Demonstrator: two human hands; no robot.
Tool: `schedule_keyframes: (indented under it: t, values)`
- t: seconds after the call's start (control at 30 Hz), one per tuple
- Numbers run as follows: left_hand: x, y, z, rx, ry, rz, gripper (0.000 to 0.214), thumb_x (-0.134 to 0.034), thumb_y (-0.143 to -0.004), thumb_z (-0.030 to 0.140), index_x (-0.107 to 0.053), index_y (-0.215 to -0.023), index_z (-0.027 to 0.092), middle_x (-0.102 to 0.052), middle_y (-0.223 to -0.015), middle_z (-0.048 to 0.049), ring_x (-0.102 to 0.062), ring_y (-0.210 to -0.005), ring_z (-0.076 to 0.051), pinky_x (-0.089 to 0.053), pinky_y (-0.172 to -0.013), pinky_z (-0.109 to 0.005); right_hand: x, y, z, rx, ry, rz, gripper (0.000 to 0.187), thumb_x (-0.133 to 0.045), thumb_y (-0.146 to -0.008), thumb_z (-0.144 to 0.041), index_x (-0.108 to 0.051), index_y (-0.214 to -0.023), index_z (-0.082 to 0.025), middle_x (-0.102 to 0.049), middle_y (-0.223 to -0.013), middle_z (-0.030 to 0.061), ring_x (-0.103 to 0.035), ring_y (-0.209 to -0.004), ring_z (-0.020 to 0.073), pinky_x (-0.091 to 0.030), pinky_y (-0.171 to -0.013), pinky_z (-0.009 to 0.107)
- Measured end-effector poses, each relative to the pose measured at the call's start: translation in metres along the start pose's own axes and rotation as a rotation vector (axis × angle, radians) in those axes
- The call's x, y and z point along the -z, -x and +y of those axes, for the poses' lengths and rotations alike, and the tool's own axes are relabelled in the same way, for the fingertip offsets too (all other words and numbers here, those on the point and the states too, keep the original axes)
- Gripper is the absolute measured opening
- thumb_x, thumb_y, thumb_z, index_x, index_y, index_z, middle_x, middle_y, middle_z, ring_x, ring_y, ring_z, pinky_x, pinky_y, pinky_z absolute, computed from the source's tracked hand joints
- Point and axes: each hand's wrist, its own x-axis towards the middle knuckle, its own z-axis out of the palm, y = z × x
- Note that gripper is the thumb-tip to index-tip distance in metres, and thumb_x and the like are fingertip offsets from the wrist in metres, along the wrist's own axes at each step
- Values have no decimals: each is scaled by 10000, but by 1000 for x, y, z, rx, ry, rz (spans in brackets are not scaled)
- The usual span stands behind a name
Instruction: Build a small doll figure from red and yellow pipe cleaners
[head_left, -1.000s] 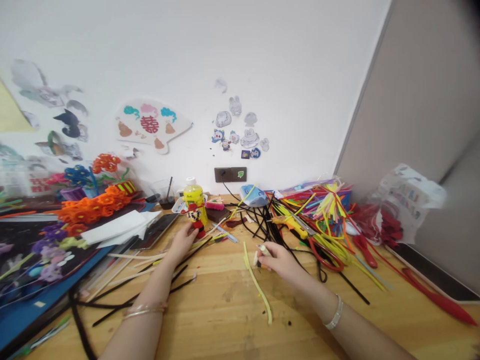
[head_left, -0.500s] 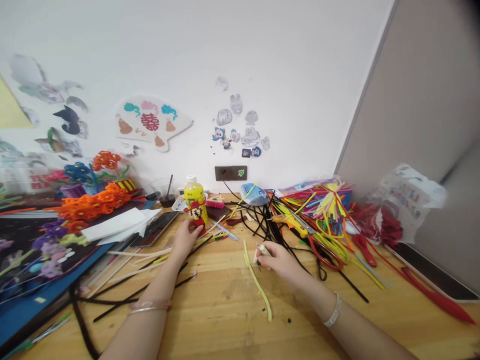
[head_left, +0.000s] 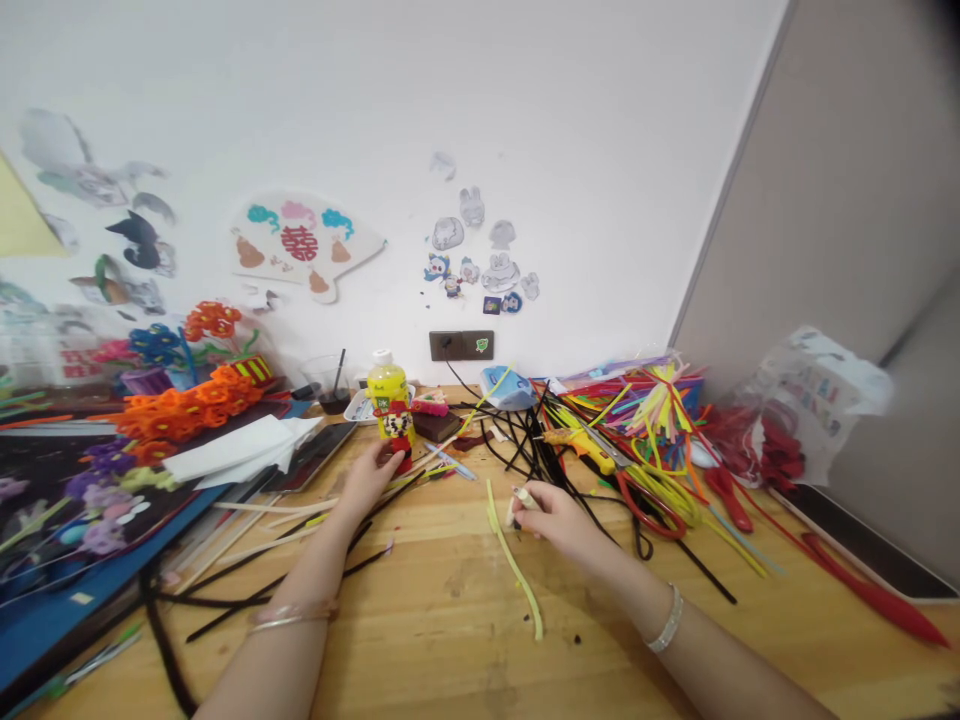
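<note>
Head view: a person works with both bare hands at a wooden table (head_left: 427, 640), the bare stretch between the forearms taken as the centre of the dial. At eleven o'clock, the left hand (head_left: 366, 480) pinches the red lower end of a small red-hatted figure (head_left: 395, 425), which stands upright just in front of a yellow-labelled bottle (head_left: 385, 380). At two o'clock, the right hand (head_left: 551, 518) is curled, its thumb and fingertips narrowed on a small cream-coloured piece (head_left: 527, 498); the fingers hide part of its shape from us.

Near the centre, toward three o'clock, a pale yellow strip (head_left: 514, 560) lies just beside the right fingertips, gently bent. A tangle of black stems (head_left: 536, 445) spreads at one o'clock. Further out at two, a yellow-handled tool (head_left: 596, 458) lies before a heap of multicoloured stems (head_left: 660, 400), while red-handled scissors (head_left: 651, 515) rest closer to three. Fuzzy orange flowers (head_left: 191, 415) crowd ten o'clock, white paper sheets (head_left: 240, 452) beside them. On the wall at twelve: a dark socket panel (head_left: 461, 346), cartoon stickers (head_left: 500, 272) above it.
</note>
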Motion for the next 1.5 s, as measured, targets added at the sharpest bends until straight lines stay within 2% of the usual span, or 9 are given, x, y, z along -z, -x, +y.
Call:
schedule_keyframes:
  t: [0.23,0.8,1.0,1.13,1.2,1.27,1.33,1.4,1.5]
  values:
    - [0,2,2,-2,0,-32,364,-606,-618,403,-598,-879,149,-697,-909,-83,-642,-826,-233,-483,-797,-367,-1,0,-2,-2,35,-4,77,-526,-640,-230,-530,-673,-161,-460,-617,-33,-394,-574,109,-301,-538,227]
    - [3,-1,-11,-13,-123,7,366,-572,-659,405,-585,-915,145,-694,-909,-95,-642,-827,-239,-486,-773,-361,1,-1,4,15,44,-22,46,-526,-658,-198,-538,-686,-163,-464,-630,-42,-405,-587,103,-303,-558,221]
    - [1,2,-5,-28,-203,-18,385,-511,-713,430,-549,-962,138,-679,-965,-100,-644,-861,-203,-494,-768,-297,0,1,1,17,53,-18,55,-520,-666,-206,-540,-688,-160,-460,-633,-39,-402,-591,105,-297,-555,222]
    - [4,7,8,-11,-320,-21,402,-477,-739,432,-533,-1000,131,-681,-969,-96,-648,-847,-190,-498,-731,-263,1,0,0,24,57,-19,66,-522,-661,-218,-531,-684,-157,-452,-629,-38,-396,-585,103,-296,-556,224]
    - [10,11,18,12,-413,-8,437,-452,-755,438,-524,-1034,109,-682,-946,-117,-649,-829,-208,-496,-706,-278,1,0,0,17,59,-15,70,-518,-665,-223,-526,-689,-157,-452,-629,-38,-400,-585,105,-302,-560,225]
    - [18,16,31,35,-531,-9,419,-468,-745,434,-562,-969,93,-681,-887,-148,-648,-793,-248,-488,-679,-313,2,0,0,17,78,-11,64,-512,-674,-217,-525,-694,-158,-461,-637,-34,-417,-601,111,-317,-577,227]
    - [24,24,50,30,-651,-20,316,-523,-712,390,-606,-844,115,-676,-851,-153,-632,-827,-287,-468,-712,-342,1,1,-1,36,143,-6,47,-503,-685,-197,-527,-705,-161,-480,-655,-27,-445,-633,121,-334,-603,231]
    - [25,36,74,1,-749,-2,254,-487,-743,331,-608,-838,128,-653,-910,-166,-601,-904,-309,-439,-762,-377,-2,5,-3,79,280,3,65,-491,-683,-144,-534,-727,-165,-506,-692,-18,-470,-675,132,-344,-631,235]
    - [15,63,115,-68,-833,-17,241,-459,-769,286,-608,-853,116,-634,-945,-185,-584,-918,-310,-429,-765,-388,-14,15,-9,192,557,-36,193,-468,-649,-51,-556,-768,-176,-543,-807,6,-483,-778,150,-350,-685,241]
